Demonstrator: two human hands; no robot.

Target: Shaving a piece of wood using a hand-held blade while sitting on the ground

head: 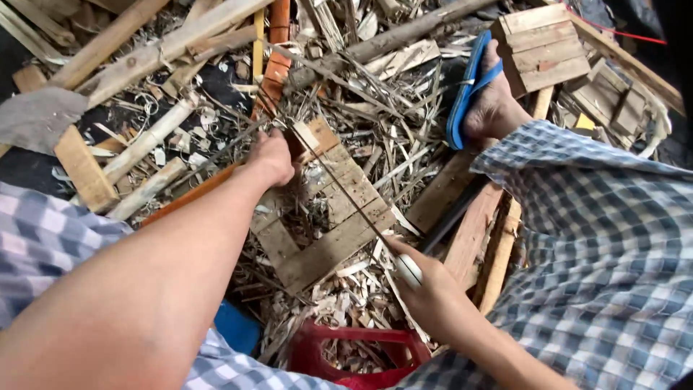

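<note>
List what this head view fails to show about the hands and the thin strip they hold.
- Left hand: fingers curled away from the camera, grip hidden.
- Long thin bamboo strip: its far end is lost among pale wood shavings.
- Right hand: its white-handled tool has its blade hidden.
- Red plastic crate: cut off by the bottom edge.

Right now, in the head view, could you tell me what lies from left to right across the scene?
Grey flat slab → left hand → slatted wooden panel → right hand gripping a knife handle → blue sandal → small wooden crate.

No packages, labels, signs or screens in view
</note>
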